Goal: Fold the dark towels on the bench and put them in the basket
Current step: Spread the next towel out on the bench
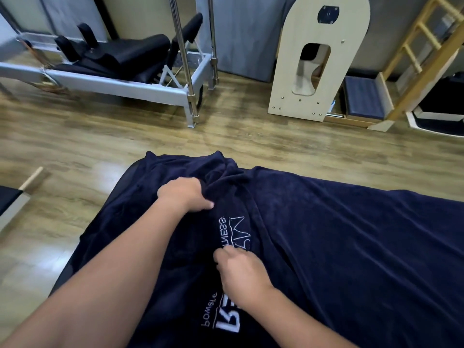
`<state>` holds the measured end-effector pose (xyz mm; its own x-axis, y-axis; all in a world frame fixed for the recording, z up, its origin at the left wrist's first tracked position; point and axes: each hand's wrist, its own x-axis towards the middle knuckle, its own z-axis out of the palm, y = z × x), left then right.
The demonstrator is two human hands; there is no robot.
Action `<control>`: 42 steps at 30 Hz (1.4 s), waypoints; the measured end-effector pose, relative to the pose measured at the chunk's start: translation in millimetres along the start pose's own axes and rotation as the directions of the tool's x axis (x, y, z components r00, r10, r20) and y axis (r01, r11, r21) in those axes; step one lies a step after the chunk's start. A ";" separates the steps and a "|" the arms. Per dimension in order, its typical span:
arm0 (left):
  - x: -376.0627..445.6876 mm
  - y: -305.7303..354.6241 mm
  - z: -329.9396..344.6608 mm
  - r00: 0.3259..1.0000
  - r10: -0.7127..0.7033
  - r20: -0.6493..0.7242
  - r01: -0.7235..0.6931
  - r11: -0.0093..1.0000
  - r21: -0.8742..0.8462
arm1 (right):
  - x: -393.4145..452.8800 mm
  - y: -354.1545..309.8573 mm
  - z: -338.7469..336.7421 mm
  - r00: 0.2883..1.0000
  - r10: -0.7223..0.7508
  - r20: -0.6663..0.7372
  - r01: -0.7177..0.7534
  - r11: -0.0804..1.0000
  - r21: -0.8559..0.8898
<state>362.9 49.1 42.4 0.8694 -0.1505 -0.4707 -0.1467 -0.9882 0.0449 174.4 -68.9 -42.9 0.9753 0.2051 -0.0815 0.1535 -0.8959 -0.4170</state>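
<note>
A dark navy towel (339, 247) is spread over the counter, which is hidden beneath it, and fills the lower middle and right of the head view. White stitched lettering (233, 234) is seen mirrored near the towel's middle, and more lettering (221, 320) lies nearer the lower edge. The left hand (184, 193) is set on the far end of the towel, where the cloth is bunched into folds; its fingers are curled into the fabric, so a fold is gripped. The right hand (241, 270) is placed nearer, just below the upper lettering, with fingers bent down onto the cloth; whether cloth is pinched there cannot be told. The two hands are apart, one beyond the other along the towel. The towel's left edge is draped over the side toward the wooden floor (100, 136). Beyond, a metal-framed exercise machine (120, 64) with black pads is seen at upper left, a pale wooden arched panel (319, 59) at upper middle, and a wooden ladder frame (424, 54) at upper right.
</note>
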 end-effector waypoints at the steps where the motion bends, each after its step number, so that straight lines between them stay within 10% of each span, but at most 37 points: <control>1: -7.7 -4.4 4.8 0.996 -0.046 0.075 0.041 0.996 0.074 | -6.4 4.6 -2.7 0.999 -0.010 -0.050 0.012 1.000 0.029; 6: -31.9 -2.2 32.4 0.976 0.045 0.213 -0.018 0.992 -0.127 | -45.7 40.2 -21.0 0.985 0.168 -0.032 -0.166 0.983 0.076; 10: -60.8 40.4 39.4 0.957 0.230 0.175 -0.092 0.816 -0.571 | -76.5 69.8 -23.8 0.908 0.417 -0.038 -0.406 0.899 0.161; 15: -80.4 86.3 62.5 0.885 0.413 0.217 -0.133 0.670 -0.731 | -101.1 68.8 -27.1 0.814 0.565 -0.133 -0.543 0.823 0.169; 21: -60.7 88.6 84.5 0.945 0.328 0.015 -0.313 0.913 -0.263 | -114.1 26.5 -13.6 0.924 0.362 -0.120 -0.327 0.914 0.241; 27: -31.9 110.4 89.4 0.828 0.553 0.087 -0.521 0.818 -0.244 | -90.5 -17.7 -10.7 0.945 0.298 0.137 -0.323 0.917 0.235; 31: -30.0 136.7 79.0 0.616 0.737 0.276 -0.751 0.656 -0.076 | -62.7 -35.8 -12.3 0.870 0.335 0.363 -0.423 0.885 0.197; 35: -24.2 162.4 78.6 0.513 0.684 0.518 -0.838 0.529 0.132 | -62.2 -37.7 0.1 0.819 0.504 0.276 -0.559 0.808 0.183; 42: -26.5 195.3 77.5 0.514 0.830 0.215 -0.848 0.455 0.272 | -132.8 -5.6 -5.5 0.720 0.673 0.170 -0.685 0.649 0.330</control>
<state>274.6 -137.6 -4.7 0.2238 -0.8916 -0.3938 -0.9323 -0.3137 0.1803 44.9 -93.3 -24.7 0.7784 -0.3882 -0.4933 -0.6209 -0.5918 -0.5141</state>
